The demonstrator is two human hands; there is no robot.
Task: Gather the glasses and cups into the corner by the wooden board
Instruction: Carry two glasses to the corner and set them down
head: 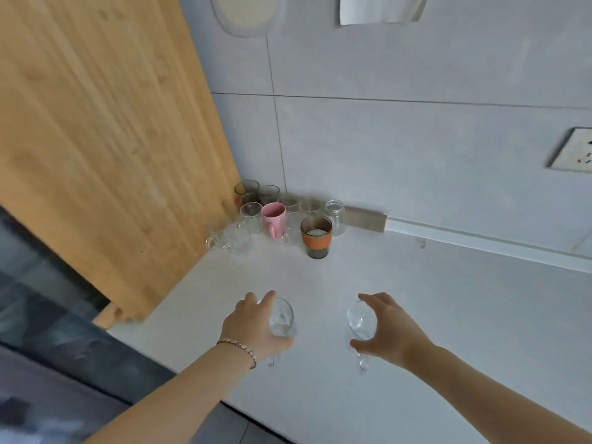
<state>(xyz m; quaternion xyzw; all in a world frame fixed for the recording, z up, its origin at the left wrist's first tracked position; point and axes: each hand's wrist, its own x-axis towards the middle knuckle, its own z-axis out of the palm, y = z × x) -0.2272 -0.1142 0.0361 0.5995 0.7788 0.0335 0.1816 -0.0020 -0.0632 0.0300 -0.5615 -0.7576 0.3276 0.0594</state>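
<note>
My left hand (253, 325) grips a clear glass cup (282, 317) from above, near the front of the white counter (416, 315). My right hand (387, 328) holds a second clear glass cup (358, 318) the same way. Both cups have handles pointing toward me. In the far corner beside the tall wooden board (105, 149) stands a cluster of several glasses, with a pink mug (273, 216), a brown glass with an orange sleeve (316, 236), a clear jar (336, 216) and a clear glass mug (232, 240).
A grey tiled wall rises behind the counter, with a socket (573, 150) at the right and a cloth (381, 9) hanging above. A small beige block (365, 218) lies along the wall edge. The counter's front edge drops to a dark floor at the left.
</note>
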